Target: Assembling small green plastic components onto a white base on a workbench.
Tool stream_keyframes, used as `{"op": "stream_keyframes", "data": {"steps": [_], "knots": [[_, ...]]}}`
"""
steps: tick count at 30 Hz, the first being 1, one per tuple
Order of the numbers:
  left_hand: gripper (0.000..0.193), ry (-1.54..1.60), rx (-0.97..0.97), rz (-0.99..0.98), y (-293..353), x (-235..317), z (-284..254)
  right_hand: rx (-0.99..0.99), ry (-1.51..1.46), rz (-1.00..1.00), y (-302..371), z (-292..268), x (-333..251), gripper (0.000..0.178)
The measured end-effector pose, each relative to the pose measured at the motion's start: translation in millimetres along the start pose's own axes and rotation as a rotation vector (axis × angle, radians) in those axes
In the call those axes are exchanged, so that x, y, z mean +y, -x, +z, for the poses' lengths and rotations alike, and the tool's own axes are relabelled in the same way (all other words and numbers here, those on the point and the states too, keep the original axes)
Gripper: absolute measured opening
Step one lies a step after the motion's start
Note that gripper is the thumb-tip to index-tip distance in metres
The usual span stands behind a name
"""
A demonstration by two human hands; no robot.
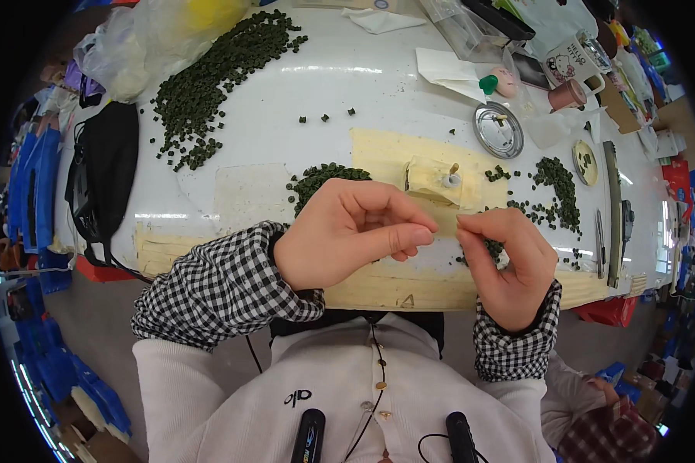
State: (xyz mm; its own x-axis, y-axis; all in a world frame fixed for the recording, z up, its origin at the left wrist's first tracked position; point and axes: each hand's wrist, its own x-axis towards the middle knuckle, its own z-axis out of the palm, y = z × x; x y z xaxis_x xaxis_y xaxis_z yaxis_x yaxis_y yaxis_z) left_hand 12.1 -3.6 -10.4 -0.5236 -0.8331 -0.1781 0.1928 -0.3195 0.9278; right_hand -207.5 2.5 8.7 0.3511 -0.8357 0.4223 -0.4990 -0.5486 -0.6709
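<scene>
Fingers (405, 238) pinched narrow, left hand (324, 231) and right hand (513, 266); can't tell if loaded. Small dark-green cylindrical pellets (328, 176) nearby. Looks like fine two-handed handling; next move needs steadiness.

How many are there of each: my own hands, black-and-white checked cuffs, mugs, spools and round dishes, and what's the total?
Hands: 2, left hand and right hand
Checked cuffs: 2
Mug: 1
Spool: 1
Round dishes: 2, silver dish and cream dish
Total: 8
</scene>
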Motion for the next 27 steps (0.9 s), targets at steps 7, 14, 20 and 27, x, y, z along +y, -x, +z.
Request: {"op": "stream_keyframes", "data": {"steps": [7, 14, 20, 27], "knots": [[0.019, 0.23, 0.077, -0.077, -4, 3, -4, -0.043, -0.539, 0.143, -5, 16, 9, 0.019], [0.016, 0.233, 0.112, -0.031, -4, 3, -3, -0.026, -0.763, 0.325, -1, 19, 11, 0.023], [0.014, 0.147, 0.099, 0.024, -1, 2, -4, -0.069, -0.869, 0.325, 0, 20, 16, 0.023], [0.016, 0.159, 0.106, 0.013, -1, 4, -3, -0.06, -0.962, 0.396, 0, 21, 12, 0.021]]}}
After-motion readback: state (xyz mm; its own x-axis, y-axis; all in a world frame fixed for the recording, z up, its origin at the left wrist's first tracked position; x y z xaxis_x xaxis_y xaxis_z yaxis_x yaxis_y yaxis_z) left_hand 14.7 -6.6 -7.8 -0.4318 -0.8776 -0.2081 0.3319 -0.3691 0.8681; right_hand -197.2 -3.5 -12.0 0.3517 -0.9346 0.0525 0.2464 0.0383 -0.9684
